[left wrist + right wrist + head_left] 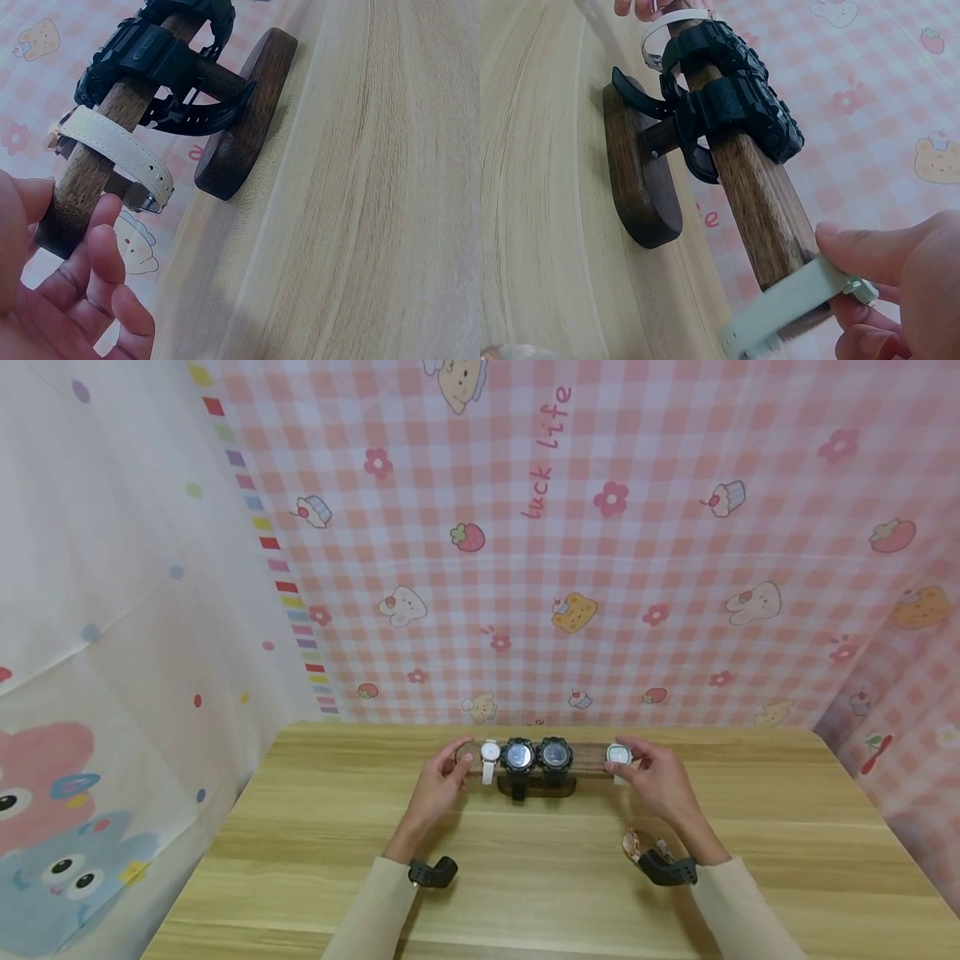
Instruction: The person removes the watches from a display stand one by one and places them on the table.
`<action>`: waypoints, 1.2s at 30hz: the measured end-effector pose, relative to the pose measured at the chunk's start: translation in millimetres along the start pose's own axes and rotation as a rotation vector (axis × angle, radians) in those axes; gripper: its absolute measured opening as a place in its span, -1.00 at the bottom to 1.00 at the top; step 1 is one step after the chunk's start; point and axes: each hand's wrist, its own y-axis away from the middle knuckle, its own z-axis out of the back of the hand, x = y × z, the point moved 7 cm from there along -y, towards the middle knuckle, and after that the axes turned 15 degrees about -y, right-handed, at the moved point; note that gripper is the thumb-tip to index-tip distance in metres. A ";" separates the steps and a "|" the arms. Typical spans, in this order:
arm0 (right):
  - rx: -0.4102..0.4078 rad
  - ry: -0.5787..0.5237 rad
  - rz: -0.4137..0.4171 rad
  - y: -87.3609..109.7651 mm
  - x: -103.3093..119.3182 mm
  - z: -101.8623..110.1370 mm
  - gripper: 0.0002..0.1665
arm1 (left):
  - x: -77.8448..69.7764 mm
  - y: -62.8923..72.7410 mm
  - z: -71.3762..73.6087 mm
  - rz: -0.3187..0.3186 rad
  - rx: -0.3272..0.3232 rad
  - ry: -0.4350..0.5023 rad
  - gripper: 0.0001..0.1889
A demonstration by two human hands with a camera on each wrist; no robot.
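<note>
The wooden watch stand point(590, 758) is at the far side of the table point(525, 877), near the checked cloth point(675, 635), and its long bar lies between the two hands. The wood is dark brown with visible grain; below the bar, a short post joins a base point(558, 788) with rounded ends. Near the left end sits a white-strap watch point(490, 753), with a round pale dial and small holes in the strap. Then come two bulky black watches, the left one point(519, 756) and the right one point(556, 756), just beside each other; a black strap hangs down toward the base. At the right end is a pale watch point(618, 756) with a squarish case, its strap slightly greenish. The left hand point(441, 781) pinches the left end of the bar between thumb and fingers, and the right hand point(663, 781) grips the pale watch. A rose-gold watch point(631, 842) rests on the table, near the right wrist. As for writing, the cloth bears "luck life" point(547, 452) in reddish letters — the marks on the dials are too small to read.
</note>
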 end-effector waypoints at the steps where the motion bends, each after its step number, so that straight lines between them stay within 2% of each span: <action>1: -0.006 0.001 0.001 0.0 -0.5 1.0 -0.42 | 0.4 -0.1 -0.2 0.003 0.003 0.002 -0.61; 5: -0.020 0.000 -0.003 0.6 -3.2 3.8 -0.44 | 5.6 -3.2 -2.4 0.006 0.012 0.000 -0.61; 12: -0.025 -0.004 0.000 4.2 -4.7 9.1 -0.45 | 36.2 -17.0 -12.8 0.018 -0.003 -0.006 -0.57; 14: -0.028 0.000 0.003 5.3 -4.1 11.2 -0.45 | 38.8 -18.2 -13.2 0.014 -0.009 -0.017 -0.57; 20: -0.035 0.027 0.013 9.4 0.6 18.6 -0.45 | 38.9 -18.5 -11.4 0.016 -0.010 -0.035 -0.59; 26: -0.026 0.019 0.020 14.3 9.6 23.4 -0.44 | 38.0 -19.6 -10.6 0.002 -0.006 -0.015 -0.59; 32: -0.021 0.017 0.070 20.7 21.1 24.4 -0.48 | 38.4 -20.3 -10.3 0.027 0.000 -0.006 -0.58; 36: -0.010 0.024 0.111 28.3 28.6 24.4 -0.52 | 20.7 -12.7 -6.7 0.023 0.016 0.002 -0.59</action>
